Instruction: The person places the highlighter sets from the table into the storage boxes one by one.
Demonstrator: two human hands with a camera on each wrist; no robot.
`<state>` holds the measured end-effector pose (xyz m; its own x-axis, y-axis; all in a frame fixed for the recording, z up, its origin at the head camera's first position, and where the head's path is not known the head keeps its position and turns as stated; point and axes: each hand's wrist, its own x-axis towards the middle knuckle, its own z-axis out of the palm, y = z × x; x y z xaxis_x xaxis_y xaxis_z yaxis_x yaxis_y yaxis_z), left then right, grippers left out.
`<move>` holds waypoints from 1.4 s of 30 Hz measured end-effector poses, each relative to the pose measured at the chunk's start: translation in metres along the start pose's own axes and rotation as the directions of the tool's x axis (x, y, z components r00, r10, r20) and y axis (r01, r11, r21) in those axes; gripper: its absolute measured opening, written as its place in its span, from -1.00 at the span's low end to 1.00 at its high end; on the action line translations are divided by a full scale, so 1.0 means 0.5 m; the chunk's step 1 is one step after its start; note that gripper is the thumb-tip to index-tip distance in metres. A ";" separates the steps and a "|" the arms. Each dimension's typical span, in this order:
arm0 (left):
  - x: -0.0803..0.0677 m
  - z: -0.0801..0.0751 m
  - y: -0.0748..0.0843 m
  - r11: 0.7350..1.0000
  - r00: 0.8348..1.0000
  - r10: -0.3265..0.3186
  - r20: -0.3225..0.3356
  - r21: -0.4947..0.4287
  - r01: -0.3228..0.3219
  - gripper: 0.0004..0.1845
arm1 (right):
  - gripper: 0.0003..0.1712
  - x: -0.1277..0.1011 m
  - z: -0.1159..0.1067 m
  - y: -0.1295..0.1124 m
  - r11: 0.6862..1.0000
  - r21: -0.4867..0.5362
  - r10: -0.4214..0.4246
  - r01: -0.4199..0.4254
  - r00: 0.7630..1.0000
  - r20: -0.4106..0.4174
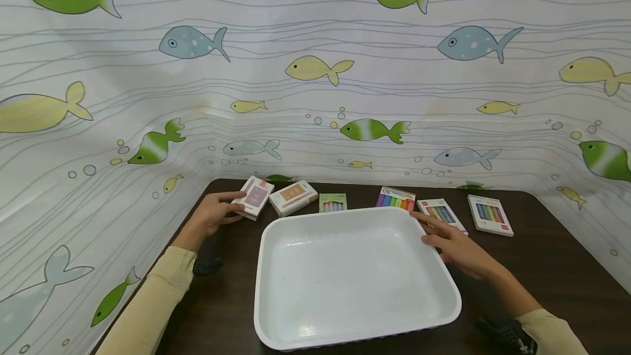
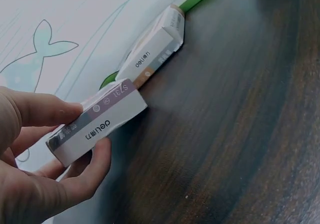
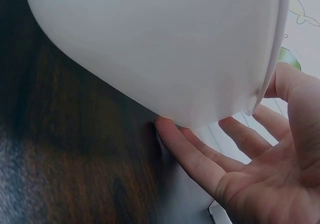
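In the head view, with the middle of the white tray (image 1: 355, 284) taken as the clock's centre, the mauve-panelled box (image 1: 254, 197) was placed near ten o'clock, gripped between the thumb and fingers of the left hand (image 1: 209, 213). The tray was held at its corner between one and two o'clock by the right hand (image 1: 451, 241), the thumb set at the rim and the other fingers spread against the outer wall; whether the tray's base was rested on the dark table (image 1: 229, 300) could not be told. Just beside the gripped box, toward eleven o'clock, an orange-panelled box (image 1: 294, 197) was seen, followed by a green box (image 1: 333, 199) between eleven and twelve, its lower part hidden by the tray. A rainbow-coloured box (image 1: 396, 198) was laid at one o'clock, a white-edged box (image 1: 446, 211) at two, partly covered by the right hand, and a flat white box (image 1: 491, 215) farther out, just past two. The table was backed by a fish-patterned sheet (image 1: 315, 32).
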<state>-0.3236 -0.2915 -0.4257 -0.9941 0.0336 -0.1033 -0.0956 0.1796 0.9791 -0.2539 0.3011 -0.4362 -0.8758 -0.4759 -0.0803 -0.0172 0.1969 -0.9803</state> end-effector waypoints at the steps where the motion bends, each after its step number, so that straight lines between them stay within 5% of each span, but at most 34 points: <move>1: 0.000 -0.001 0.001 1.000 1.000 -0.001 -0.002 0.001 0.001 -0.46 | -0.25 0.001 0.001 -0.001 1.000 0.006 0.004 -0.004 1.000 -0.005; 13: 0.003 -0.001 0.032 1.000 0.999 0.029 -0.024 -0.009 -0.029 -0.44 | -0.24 0.003 -0.004 -0.006 1.000 0.013 -0.006 0.006 1.000 -0.006; 23: -0.017 0.022 0.080 0.994 0.995 0.089 0.041 -0.074 -0.085 -0.43 | -0.24 0.006 -0.003 -0.008 1.000 0.023 -0.011 0.011 1.000 0.005; 32: -0.044 0.069 0.128 0.986 0.974 0.157 0.166 -0.087 -0.144 -0.45 | -0.25 0.003 -0.003 0.000 0.999 0.041 -0.012 0.012 1.000 0.004; 42: -0.090 0.127 0.158 0.987 0.939 0.162 0.304 -0.070 -0.148 -0.45 | -0.27 0.001 -0.007 0.010 0.999 0.042 -0.007 0.006 1.000 0.007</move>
<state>-0.2832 -0.2166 -0.3549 -0.9331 0.3594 0.0087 0.0493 0.1038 0.9934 -0.2563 0.3050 -0.4407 -0.8720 -0.4836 -0.0751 -0.0023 0.1575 -0.9875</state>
